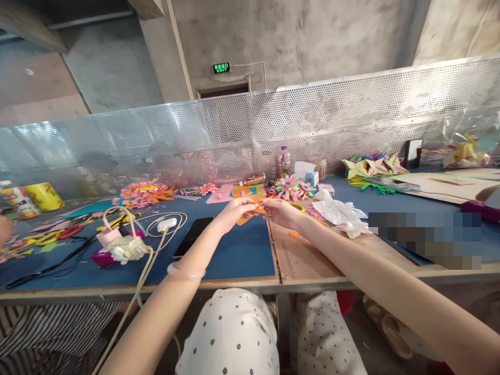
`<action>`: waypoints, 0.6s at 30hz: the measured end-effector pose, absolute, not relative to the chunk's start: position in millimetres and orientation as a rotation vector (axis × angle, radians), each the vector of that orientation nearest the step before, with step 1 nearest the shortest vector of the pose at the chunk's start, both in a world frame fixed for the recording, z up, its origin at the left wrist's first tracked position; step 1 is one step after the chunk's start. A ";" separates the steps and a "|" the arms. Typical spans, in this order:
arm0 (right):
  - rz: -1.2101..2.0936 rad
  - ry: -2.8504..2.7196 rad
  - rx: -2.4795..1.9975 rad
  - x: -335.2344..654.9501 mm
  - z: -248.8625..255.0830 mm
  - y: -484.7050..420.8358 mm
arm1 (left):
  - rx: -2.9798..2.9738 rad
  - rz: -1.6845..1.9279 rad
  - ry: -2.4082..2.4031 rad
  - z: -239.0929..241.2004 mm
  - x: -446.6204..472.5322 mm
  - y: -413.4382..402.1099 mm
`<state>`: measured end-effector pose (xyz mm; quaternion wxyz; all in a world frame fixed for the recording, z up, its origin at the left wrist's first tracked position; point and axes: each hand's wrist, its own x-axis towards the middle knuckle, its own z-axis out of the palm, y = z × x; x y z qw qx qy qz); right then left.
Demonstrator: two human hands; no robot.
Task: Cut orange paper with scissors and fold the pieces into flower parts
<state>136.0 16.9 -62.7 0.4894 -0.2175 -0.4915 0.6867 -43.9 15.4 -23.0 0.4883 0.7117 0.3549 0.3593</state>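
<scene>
Both my arms reach out over the blue table mat (234,250). My left hand (234,211) and my right hand (282,212) meet at a small piece of orange paper (250,214), each pinching one side of it just above the table. A pale bangle (186,271) sits on my left wrist. A black phone (192,236) lies flat just left of my left forearm. Paper flowers (292,187) in pink, green and blue lie just beyond my hands.
A perforated metal screen (250,135) closes the table's far side. Cables, a charger (166,225) and pink paper flowers (142,194) lie at left. Crumpled white paper (339,212), a bottle (285,161) and folded paper stars (371,166) lie at right. Another person's striped sleeve (47,333) shows at lower left.
</scene>
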 end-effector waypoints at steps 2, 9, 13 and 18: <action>1.682 -1.207 -0.496 135.4 -62.7 14.3 | 1.720 0.860 0.860 -22.4 -43.6 14.4; 1.631 -1.209 -0.544 130.6 -62.3 11.5 | 1.747 0.869 0.877 -23.9 -43.3 14.6; 1.572 -1.254 -0.552 129.5 -61.2 11.3 | 1.757 0.883 0.882 -25.8 -43.4 17.1; 1.500 -1.320 -0.575 128.7 -60.8 10.8 | 1.763 0.873 0.883 -26.5 -42.8 17.5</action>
